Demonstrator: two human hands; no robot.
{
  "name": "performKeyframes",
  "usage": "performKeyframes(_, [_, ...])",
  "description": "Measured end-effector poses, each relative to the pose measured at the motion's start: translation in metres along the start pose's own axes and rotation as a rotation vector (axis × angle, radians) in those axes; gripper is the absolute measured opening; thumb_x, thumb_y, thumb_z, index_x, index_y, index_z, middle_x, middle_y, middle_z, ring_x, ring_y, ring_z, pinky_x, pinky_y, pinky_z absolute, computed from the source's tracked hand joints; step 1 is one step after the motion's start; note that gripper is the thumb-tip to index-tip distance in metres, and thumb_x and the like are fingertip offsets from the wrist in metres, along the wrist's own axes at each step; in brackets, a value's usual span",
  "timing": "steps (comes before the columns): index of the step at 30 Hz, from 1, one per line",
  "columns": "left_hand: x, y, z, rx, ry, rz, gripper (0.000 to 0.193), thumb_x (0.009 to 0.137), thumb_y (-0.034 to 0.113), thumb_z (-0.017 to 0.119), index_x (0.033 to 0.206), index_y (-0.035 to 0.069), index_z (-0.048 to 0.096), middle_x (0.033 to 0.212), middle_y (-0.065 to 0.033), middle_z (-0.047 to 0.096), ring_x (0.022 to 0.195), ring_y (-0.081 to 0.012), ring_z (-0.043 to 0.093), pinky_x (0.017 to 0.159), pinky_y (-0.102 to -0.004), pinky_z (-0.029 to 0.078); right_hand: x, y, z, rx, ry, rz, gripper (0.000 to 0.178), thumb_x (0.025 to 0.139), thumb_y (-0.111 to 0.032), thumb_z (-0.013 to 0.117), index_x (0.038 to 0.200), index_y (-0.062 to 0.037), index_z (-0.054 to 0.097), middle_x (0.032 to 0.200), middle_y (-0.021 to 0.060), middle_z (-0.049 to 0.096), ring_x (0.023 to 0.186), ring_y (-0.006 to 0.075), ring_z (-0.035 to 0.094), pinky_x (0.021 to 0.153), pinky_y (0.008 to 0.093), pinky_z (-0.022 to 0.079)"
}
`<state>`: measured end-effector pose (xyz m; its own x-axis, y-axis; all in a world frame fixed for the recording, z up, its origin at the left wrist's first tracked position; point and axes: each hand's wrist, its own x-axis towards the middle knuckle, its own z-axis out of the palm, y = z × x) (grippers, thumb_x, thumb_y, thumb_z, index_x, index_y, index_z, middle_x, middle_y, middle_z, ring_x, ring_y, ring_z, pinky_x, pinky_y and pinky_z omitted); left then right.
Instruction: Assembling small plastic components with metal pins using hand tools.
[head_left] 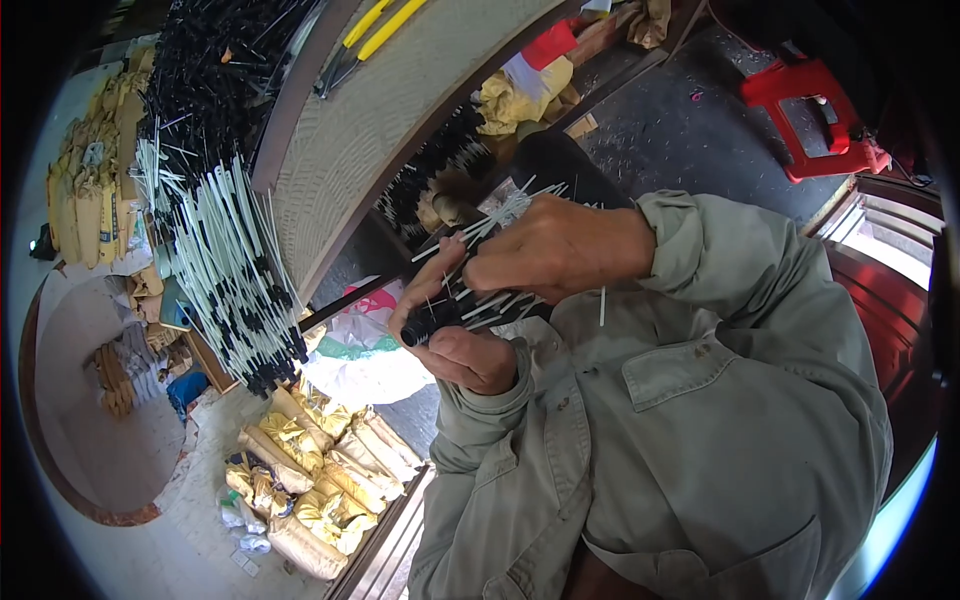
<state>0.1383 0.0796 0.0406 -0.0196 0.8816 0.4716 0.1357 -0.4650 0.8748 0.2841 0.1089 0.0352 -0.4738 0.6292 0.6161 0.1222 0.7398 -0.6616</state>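
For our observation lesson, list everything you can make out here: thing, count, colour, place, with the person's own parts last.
Rod bundle: one, white and black, between the hands
Loose rods: many, pale with black ends, left
Heaped parts: many, black, upper left
Worktop: one, grey, upper left of centre
Tool: one, yellow-handled, on worktop
Wrapped packages: several, brown and yellow, lower left
Plastic bag: one, white, above packages
Stool: one, red, upper right
Floor: one, dark, upper right
Smaller items: too unclear to count
Shirt: one, grey-green, lower right
Left hand: one, bare, gripping bundle
Right hand: one, bare, over bundle
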Motion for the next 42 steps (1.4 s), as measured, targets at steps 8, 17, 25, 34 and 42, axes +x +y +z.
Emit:
performKeyframes(8, [0.002, 0.004, -0.001, -0.056, -0.113, 0.083, 0.027, 0.089, 0.02, 0.043, 0.102, -0.001, 0.031, 0.105, -0.0269, 0.052, 0.101, -0.0351, 0.055, 0.096, -0.0498, 0.036, 0.0, -0.008, -0.011, 0.034, -0.145, 0.029, 0.026, 0.064, 0.0, 0.06, 0.086, -0.0054, 0.047, 0.069, 0.0097, 0.054, 0.06, 0.0298, 0.056, 0.048, 0.0359, 0.044])
performKeyframes(17, [0.003, 0.008, 0.01, -0.171, -0.149, 0.106, 0.02, 0.08, 0.0, 0.05, 0.096, -0.002, 0.038, 0.097, -0.0241, 0.057, 0.098, -0.0338, 0.058, 0.093, -0.0498, 0.039, -0.012, -0.018, -0.025, 0.097, -0.103, 0.163, 0.017, 0.073, -0.007, 0.063, 0.087, -0.0041, 0.054, 0.068, 0.0111, 0.056, 0.06, 0.0266, 0.059, 0.051, 0.035, 0.044])
performKeyframes(25, [0.0, 0.018, 0.017, -0.169, -0.121, 0.134, 0.029, 0.073, -0.006, 0.06, 0.094, 0.001, 0.041, 0.092, -0.0189, 0.059, 0.092, -0.0297, 0.061, 0.091, -0.0474, 0.041, -0.015, -0.028, -0.035, 0.369, -0.113, 0.544, 0.018, 0.077, -0.013, 0.066, 0.083, 0.0022, 0.059, 0.071, 0.0144, 0.058, 0.059, 0.023, 0.055, 0.054, 0.0299, 0.042])
performKeyframes(34, [-0.001, 0.011, -0.009, -0.196, -0.026, -0.008, 0.027, 0.076, -0.009, 0.053, 0.096, 0.001, 0.037, 0.093, -0.0161, 0.056, 0.089, -0.0235, 0.058, 0.098, -0.0475, 0.034, -0.011, 0.01, -0.084, 0.561, 0.159, 0.753, 0.035, 0.093, -0.029, 0.045, 0.094, 0.0029, 0.06, 0.086, 0.0143, 0.064, 0.084, 0.0216, 0.064, 0.076, 0.0312, 0.051])
performKeyframes(42, [0.022, 0.019, -0.052, -0.042, 0.241, -0.118, 0.02, 0.081, -0.008, 0.052, 0.095, 0.0, 0.041, 0.087, -0.0134, 0.057, 0.078, -0.0193, 0.06, 0.083, -0.0337, 0.047, -0.039, 0.036, 0.019, 0.134, 0.591, 0.566, 0.023, 0.091, -0.008, 0.048, 0.112, 0.0, 0.05, 0.105, 0.0082, 0.056, 0.097, 0.0142, 0.054, 0.085, 0.0263, 0.042])
